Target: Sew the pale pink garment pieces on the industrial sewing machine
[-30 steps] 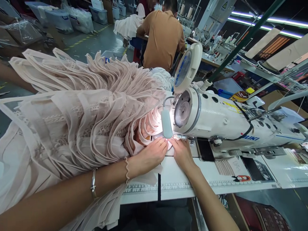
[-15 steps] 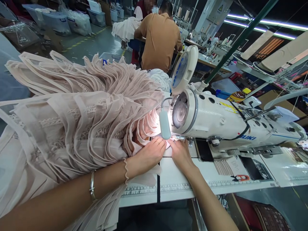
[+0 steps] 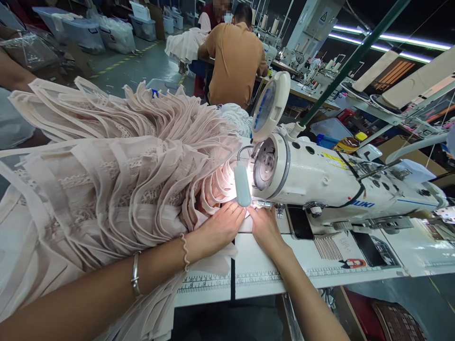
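A white industrial sewing machine [image 3: 313, 168] stands on the table, its small lamp [image 3: 242, 184] lighting the needle area. Under that lamp my left hand [image 3: 225, 225] pinches a bit of pale pink fabric, fingertips close to the presser foot. My right hand [image 3: 265, 227] meets it from the other side, thumb and fingers closed on the same fabric edge. The needle itself is hidden behind the lamp and hands. A large heap of pale pink ruffled lace garments [image 3: 117, 175] lies left of the machine and spreads under my left forearm.
On the table right of my hands lie a dark phone [image 3: 300, 222], folded fabric strips [image 3: 327, 247] and orange-handled thread snips [image 3: 353, 263]. A ruler tape [image 3: 259, 278] runs along the front edge. A person in a brown shirt [image 3: 232, 61] sits ahead; plastic bins [image 3: 80, 33] stand at the left back.
My hands stay almost where they were on the fabric. The view has shifted slightly, and another person's arm now shows at the far left edge.
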Available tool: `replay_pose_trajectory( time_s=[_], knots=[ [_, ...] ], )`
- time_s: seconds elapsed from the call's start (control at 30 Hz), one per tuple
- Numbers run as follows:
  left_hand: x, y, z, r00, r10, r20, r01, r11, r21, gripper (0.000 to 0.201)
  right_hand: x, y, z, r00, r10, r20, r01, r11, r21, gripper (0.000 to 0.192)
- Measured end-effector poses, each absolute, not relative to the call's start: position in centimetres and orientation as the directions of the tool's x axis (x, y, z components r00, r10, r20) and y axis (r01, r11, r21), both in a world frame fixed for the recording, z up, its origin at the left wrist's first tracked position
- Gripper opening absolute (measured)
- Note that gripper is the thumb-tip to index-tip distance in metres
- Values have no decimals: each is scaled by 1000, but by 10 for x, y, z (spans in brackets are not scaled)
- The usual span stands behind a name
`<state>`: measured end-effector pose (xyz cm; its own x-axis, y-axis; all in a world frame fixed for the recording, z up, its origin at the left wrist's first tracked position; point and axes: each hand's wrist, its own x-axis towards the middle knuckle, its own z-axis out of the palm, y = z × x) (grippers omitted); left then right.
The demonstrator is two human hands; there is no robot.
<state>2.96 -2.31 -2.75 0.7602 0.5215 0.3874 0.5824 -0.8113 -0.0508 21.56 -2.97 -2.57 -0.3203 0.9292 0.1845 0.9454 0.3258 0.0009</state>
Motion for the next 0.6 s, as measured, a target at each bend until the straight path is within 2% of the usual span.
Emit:
replay_pose_trajectory(
  time_s=[0.1, 0.17, 0.23, 0.3, 0.43, 0.6],
  knots=[
    [27, -21, -19, 776, 528, 346, 586, -805, -86, 30, 216, -30, -30, -294, 924, 244, 943, 322, -82, 54],
    [23, -16, -14, 790, 547, 277, 586, -806, -78, 25, 219, -30, -34, -263, 916, 304, 924, 330, -193, 55],
    [17, -9, -12, 793, 570, 213, 587, -810, -18, 22, 222, -31, -38, -245, 899, 362, 877, 365, -313, 52],
    [11, -3, -13, 791, 577, 203, 576, -815, 71, 18, 225, -33, -40, -241, 883, 402, 836, 400, -377, 50],
    [7, 0, -19, 789, 548, 279, 507, -836, 209, 19, 225, -35, -40, -274, 867, 417, 828, 433, -356, 52],
    [12, -1, -16, 750, 601, 276, 546, -798, 254, 26, 225, -36, -38, -357, 826, 437, 824, 499, -269, 52]
  ],
)
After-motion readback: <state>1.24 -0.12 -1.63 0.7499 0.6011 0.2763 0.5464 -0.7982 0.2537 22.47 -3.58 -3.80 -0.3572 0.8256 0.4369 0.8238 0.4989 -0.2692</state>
